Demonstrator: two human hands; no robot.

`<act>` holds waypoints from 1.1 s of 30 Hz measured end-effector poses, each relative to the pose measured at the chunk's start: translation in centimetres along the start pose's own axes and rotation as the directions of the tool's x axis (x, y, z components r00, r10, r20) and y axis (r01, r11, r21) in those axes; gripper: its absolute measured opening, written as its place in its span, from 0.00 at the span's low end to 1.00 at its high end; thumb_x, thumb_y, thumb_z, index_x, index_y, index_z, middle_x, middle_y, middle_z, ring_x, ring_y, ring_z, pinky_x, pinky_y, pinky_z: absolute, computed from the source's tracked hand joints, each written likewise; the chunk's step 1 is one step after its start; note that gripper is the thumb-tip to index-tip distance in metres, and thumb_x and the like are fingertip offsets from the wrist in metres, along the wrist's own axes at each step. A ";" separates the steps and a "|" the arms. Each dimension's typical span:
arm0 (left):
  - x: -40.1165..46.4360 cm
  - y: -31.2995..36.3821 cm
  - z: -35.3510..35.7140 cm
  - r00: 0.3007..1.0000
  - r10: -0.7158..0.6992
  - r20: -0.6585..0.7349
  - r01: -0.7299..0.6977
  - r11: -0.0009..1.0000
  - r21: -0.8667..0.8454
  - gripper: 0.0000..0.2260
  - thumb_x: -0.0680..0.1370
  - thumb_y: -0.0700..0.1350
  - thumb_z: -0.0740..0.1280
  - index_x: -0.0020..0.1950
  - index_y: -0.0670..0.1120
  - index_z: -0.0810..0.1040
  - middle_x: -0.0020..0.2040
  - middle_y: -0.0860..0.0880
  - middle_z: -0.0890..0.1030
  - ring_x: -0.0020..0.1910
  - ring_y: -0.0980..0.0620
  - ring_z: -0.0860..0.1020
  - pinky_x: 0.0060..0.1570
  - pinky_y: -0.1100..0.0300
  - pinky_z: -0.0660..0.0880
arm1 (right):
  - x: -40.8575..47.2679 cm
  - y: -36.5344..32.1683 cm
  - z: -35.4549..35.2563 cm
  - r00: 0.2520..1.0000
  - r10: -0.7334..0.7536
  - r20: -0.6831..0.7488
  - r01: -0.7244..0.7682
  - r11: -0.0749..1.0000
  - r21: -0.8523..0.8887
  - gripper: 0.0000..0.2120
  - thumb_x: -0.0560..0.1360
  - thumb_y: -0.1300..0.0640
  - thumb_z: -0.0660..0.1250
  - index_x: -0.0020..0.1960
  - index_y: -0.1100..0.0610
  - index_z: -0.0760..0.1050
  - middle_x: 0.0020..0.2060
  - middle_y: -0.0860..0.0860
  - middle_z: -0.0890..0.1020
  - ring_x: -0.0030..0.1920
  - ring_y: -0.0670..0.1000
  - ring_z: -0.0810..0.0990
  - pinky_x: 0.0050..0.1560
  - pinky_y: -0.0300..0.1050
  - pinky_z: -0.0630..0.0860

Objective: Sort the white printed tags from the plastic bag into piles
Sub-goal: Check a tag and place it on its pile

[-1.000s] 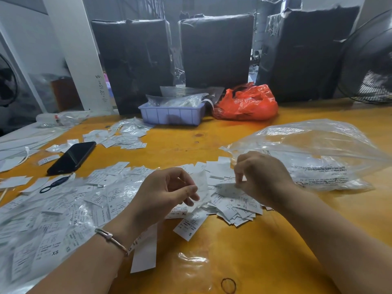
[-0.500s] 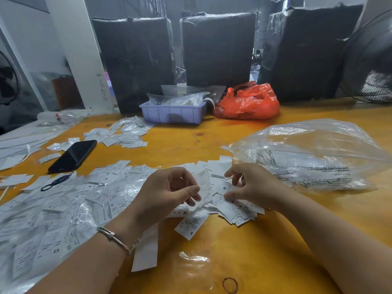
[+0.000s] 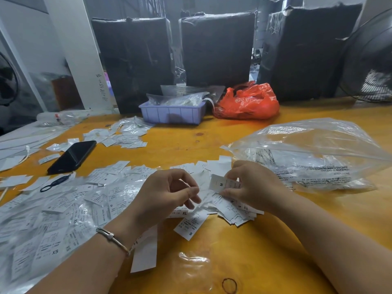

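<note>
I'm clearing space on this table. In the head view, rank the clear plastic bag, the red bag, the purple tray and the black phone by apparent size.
1. clear plastic bag, though it lies nearest the camera
2. red bag
3. purple tray
4. black phone

The last three look close, so their order is unsure.
</note>
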State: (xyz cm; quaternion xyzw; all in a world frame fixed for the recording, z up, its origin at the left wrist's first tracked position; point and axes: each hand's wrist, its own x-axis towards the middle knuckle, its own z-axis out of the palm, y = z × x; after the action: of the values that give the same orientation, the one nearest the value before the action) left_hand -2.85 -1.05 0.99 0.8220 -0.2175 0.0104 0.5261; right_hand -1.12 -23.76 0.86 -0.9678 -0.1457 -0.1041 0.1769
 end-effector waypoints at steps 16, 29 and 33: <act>-0.1 0.1 0.0 0.997 0.082 -0.010 -0.083 0.996 -0.019 0.04 0.70 0.36 0.76 0.39 0.43 0.83 0.35 0.44 0.84 0.35 0.47 0.82 0.40 0.58 0.81 | -0.2 0.0 -1.9 0.969 0.055 -0.242 0.073 0.868 0.492 0.10 0.71 0.55 0.73 0.34 0.58 0.80 0.25 0.47 0.78 0.25 0.42 0.70 0.29 0.39 0.68; -0.1 0.1 0.1 0.991 0.133 -0.006 -0.133 0.991 0.020 0.04 0.70 0.39 0.77 0.40 0.45 0.83 0.36 0.47 0.84 0.34 0.49 0.83 0.39 0.57 0.81 | -2.1 -3.6 -3.0 0.947 -0.122 -0.298 0.319 0.484 0.815 0.05 0.66 0.62 0.75 0.36 0.61 0.79 0.28 0.53 0.79 0.29 0.46 0.75 0.29 0.36 0.70; -0.1 0.2 0.1 0.993 0.119 0.004 -0.119 0.993 0.007 0.04 0.70 0.38 0.76 0.41 0.43 0.83 0.36 0.46 0.84 0.34 0.49 0.82 0.39 0.56 0.81 | -2.0 -3.7 -2.7 0.957 -0.123 -0.262 0.289 0.461 0.839 0.05 0.67 0.66 0.74 0.38 0.65 0.79 0.30 0.57 0.80 0.30 0.51 0.79 0.29 0.41 0.74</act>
State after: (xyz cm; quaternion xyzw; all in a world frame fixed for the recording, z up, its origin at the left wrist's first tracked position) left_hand -3.05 -1.13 1.06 0.8094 -0.2673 0.0409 0.5213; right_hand -4.62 -21.92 3.97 -0.7079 -0.2793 -0.1160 0.6383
